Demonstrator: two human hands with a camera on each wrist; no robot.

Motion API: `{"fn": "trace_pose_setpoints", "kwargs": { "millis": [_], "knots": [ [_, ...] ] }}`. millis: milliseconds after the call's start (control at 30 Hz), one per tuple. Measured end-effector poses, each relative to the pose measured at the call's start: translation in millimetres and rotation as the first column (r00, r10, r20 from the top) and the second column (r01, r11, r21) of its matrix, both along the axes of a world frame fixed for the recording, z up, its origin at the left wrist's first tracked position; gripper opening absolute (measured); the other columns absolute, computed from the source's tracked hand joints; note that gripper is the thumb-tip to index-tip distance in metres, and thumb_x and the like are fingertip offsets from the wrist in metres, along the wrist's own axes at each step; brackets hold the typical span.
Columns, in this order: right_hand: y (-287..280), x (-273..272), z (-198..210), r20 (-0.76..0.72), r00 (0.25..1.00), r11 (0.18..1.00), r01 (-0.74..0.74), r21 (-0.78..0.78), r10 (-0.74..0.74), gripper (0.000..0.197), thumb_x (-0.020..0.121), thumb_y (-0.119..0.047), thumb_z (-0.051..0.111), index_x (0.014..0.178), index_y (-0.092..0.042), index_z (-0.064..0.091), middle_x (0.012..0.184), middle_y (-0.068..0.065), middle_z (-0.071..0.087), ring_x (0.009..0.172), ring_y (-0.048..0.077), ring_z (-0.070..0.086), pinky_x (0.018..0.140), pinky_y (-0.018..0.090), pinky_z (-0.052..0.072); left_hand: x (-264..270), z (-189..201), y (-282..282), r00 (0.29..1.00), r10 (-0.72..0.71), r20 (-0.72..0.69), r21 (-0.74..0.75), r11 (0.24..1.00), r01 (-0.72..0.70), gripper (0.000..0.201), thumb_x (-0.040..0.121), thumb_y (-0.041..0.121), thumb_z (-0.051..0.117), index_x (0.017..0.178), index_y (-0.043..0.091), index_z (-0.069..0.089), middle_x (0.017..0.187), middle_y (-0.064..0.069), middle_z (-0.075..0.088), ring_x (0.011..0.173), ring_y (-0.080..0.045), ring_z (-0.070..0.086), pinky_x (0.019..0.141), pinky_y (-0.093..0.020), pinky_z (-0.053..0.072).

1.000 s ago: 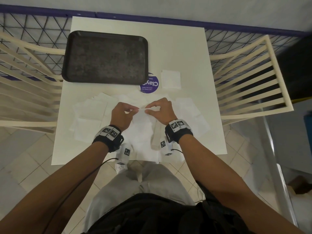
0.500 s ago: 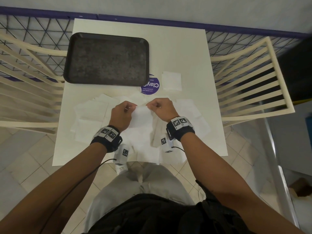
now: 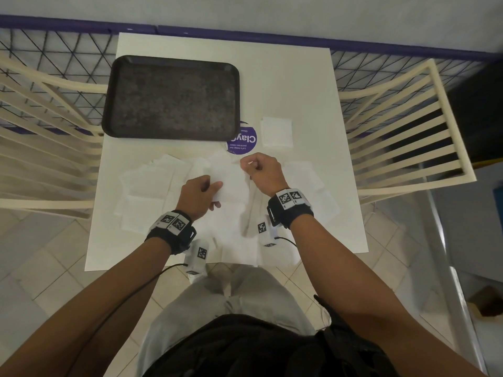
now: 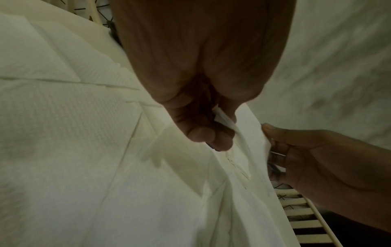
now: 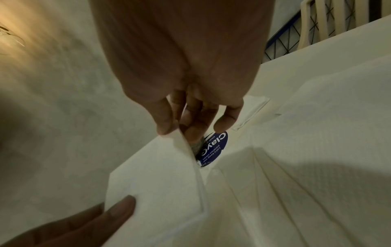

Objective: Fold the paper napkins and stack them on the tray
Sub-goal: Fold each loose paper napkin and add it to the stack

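Note:
Both hands hold one white paper napkin [image 3: 231,183] above the loose napkins on the white table [image 3: 307,85]. My left hand [image 3: 200,195] pinches its near left corner between thumb and fingers, seen close in the left wrist view as my left hand [image 4: 211,132] on the napkin's edge [image 4: 227,122]. My right hand [image 3: 261,172] pinches the far right corner; the right wrist view shows my right hand [image 5: 180,128] on the folded napkin [image 5: 156,180]. The dark brown tray [image 3: 171,97] lies bare at the far left. One folded napkin [image 3: 277,131] lies right of it.
Several unfolded napkins [image 3: 147,186] are spread across the near half of the table. A round purple sticker [image 3: 242,141] is beside the tray's near right corner. Cream slatted chairs stand left [image 3: 40,131] and right [image 3: 402,131]. A mesh railing [image 3: 54,47] runs behind.
The hands, level with each other before, have turned the napkin: my left hand has drawn back toward me and my right hand has gone forward and right.

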State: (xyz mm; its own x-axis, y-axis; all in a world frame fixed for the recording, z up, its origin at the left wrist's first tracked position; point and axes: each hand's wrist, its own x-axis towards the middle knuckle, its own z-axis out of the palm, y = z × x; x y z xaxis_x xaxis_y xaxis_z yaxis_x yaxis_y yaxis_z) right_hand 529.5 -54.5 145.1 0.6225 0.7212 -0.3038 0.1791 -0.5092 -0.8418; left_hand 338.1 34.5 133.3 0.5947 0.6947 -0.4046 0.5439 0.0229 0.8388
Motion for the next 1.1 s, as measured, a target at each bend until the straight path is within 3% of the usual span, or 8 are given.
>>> {"fn": "trace_pose_setpoints", "kwargs": {
  "millis": [100, 233, 333, 500, 700, 833, 1100],
  "knots": [
    [-1.9, -5.9, -5.6, -0.017, 0.997, 0.993, -0.071, -0.099, 0.069, 0.032, 0.088, -0.039, 0.073, 0.108, -0.016, 0.065, 0.082, 0.0, 0.064, 0.082, 0.022, 0.065, 0.081, 0.035, 0.053, 3.9, -1.1, 1.4, 0.999, 0.036, 0.006, 0.027, 0.999, -0.036, 0.041, 0.101, 0.03, 0.061, 0.084, -0.006, 0.053, 0.061, -0.013, 0.07, 0.045, -0.018, 0.061, 0.056, -0.03, 0.052],
    [-7.9, -13.2, -9.4, -0.019, 0.991, 0.984, -0.135, -0.119, 0.134, 0.026, 0.089, -0.027, 0.072, 0.074, -0.018, 0.052, 0.07, -0.001, 0.056, 0.067, 0.016, 0.05, 0.067, 0.03, 0.043, 10.7, -2.1, 5.7, 0.996, 0.085, -0.006, 0.065, 0.994, -0.085, 0.039, 0.102, 0.03, 0.06, 0.085, -0.005, 0.055, 0.063, -0.014, 0.069, 0.042, -0.012, 0.058, 0.049, -0.018, 0.046],
    [-8.1, -10.0, -12.1, -0.009, 0.994, 0.987, -0.114, -0.116, 0.113, 0.031, 0.089, -0.021, 0.07, 0.067, -0.017, 0.047, 0.069, 0.002, 0.056, 0.067, 0.018, 0.049, 0.068, 0.033, 0.045, 16.1, -2.3, 7.1, 0.997, 0.08, -0.014, 0.065, 0.995, -0.079, 0.035, 0.103, 0.032, 0.058, 0.088, 0.0, 0.058, 0.065, -0.011, 0.07, 0.043, -0.009, 0.059, 0.049, -0.015, 0.047],
    [1.1, 21.6, -15.7, 0.029, 0.997, 0.989, -0.06, -0.137, 0.065, 0.025, 0.089, -0.023, 0.069, 0.077, -0.005, 0.055, 0.079, 0.01, 0.063, 0.075, 0.028, 0.058, 0.073, 0.035, 0.049, 19.6, -11.4, 11.9, 0.999, 0.027, -0.027, -0.039, 0.999, -0.028, 0.024, 0.103, 0.036, 0.058, 0.105, 0.014, 0.067, 0.077, -0.001, 0.076, 0.06, -0.018, 0.07, 0.056, -0.029, 0.05],
    [15.9, 92.1, -16.0, 0.141, 0.99, 0.978, 0.027, -0.207, 0.003, 0.024, 0.093, -0.023, 0.063, 0.077, -0.012, 0.047, 0.077, 0.003, 0.052, 0.07, 0.02, 0.045, 0.056, 0.022, 0.032, 19.9, -19.5, 17.4, 0.989, -0.045, -0.141, -0.099, 0.995, 0.031, 0.016, 0.101, 0.026, 0.057, 0.104, 0.02, 0.072, 0.083, 0.002, 0.077, 0.066, -0.016, 0.072, 0.061, -0.023, 0.048],
    [26.4, 136.0, -27.7, 0.173, 0.982, 0.96, 0.122, -0.254, -0.079, 0.021, 0.093, -0.019, 0.058, 0.078, -0.011, 0.045, 0.077, 0.009, 0.048, 0.072, 0.022, 0.042, 0.057, 0.032, 0.029, 22.3, -26.2, 19.0, 0.984, -0.049, -0.171, -0.095, 0.995, 0.033, 0.016, 0.102, 0.023, 0.056, 0.103, 0.021, 0.072, 0.083, 0.002, 0.076, 0.064, -0.014, 0.07, 0.06, -0.023, 0.049],
    [46.1, 181.6, -52.7, 0.17, 0.971, 0.913, 0.216, -0.347, -0.166, 0.016, 0.091, -0.016, 0.057, 0.078, -0.006, 0.053, 0.078, 0.01, 0.049, 0.072, 0.023, 0.043, 0.058, 0.031, 0.029, 27.5, -35.9, 19.0, 0.981, -0.016, -0.192, -0.112, 0.994, -0.006, 0.016, 0.102, 0.016, 0.056, 0.106, 0.016, 0.072, 0.085, -0.003, 0.076, 0.066, -0.016, 0.069, 0.056, -0.016, 0.046]
  ]
}}
